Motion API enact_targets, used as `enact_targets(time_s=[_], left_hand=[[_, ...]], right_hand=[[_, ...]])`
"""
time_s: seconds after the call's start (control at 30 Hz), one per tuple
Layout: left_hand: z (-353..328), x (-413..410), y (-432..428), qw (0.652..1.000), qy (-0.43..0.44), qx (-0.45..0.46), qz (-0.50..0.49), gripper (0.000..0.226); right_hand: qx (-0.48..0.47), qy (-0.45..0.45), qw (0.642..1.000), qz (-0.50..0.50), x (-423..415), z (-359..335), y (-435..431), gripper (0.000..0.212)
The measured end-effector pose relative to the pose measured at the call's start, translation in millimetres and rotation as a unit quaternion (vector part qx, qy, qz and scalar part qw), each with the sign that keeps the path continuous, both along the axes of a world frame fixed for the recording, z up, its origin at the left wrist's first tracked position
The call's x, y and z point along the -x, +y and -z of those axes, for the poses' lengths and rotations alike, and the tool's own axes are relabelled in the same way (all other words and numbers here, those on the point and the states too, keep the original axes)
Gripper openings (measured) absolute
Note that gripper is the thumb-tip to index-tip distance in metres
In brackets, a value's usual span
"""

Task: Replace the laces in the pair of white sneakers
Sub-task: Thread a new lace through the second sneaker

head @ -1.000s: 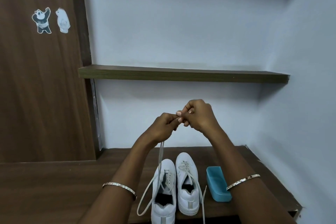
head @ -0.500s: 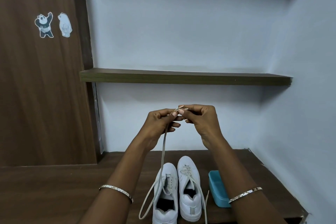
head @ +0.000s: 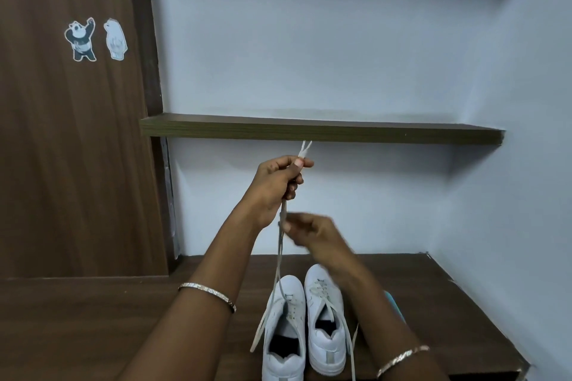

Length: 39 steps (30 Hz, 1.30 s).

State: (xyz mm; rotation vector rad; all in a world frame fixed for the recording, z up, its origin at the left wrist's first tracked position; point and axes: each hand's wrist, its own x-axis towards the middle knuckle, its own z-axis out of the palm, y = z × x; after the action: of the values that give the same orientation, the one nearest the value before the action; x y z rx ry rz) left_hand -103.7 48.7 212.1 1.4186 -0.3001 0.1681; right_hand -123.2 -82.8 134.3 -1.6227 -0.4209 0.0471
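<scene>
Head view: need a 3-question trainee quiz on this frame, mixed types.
1. True or false: the left hand pinches the lace with both tips sticking up above its fingers.
2. Where do the sneakers stand? A) on the shelf B) on the desk below it C) in a hand.
3. Which hand is lower and motion-blurred?

Key: 1 true. 2 B. 3 the right hand.
</scene>
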Motion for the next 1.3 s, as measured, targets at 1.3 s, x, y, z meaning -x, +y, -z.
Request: enact_targets(time_s=[1.3], left_hand=[[172,-72,23,0.797,-0.081,-0.583,-0.139,0.041]], right_hand=[[0.154,-0.037,0.986,0.044,-81,125,-4,0.024]])
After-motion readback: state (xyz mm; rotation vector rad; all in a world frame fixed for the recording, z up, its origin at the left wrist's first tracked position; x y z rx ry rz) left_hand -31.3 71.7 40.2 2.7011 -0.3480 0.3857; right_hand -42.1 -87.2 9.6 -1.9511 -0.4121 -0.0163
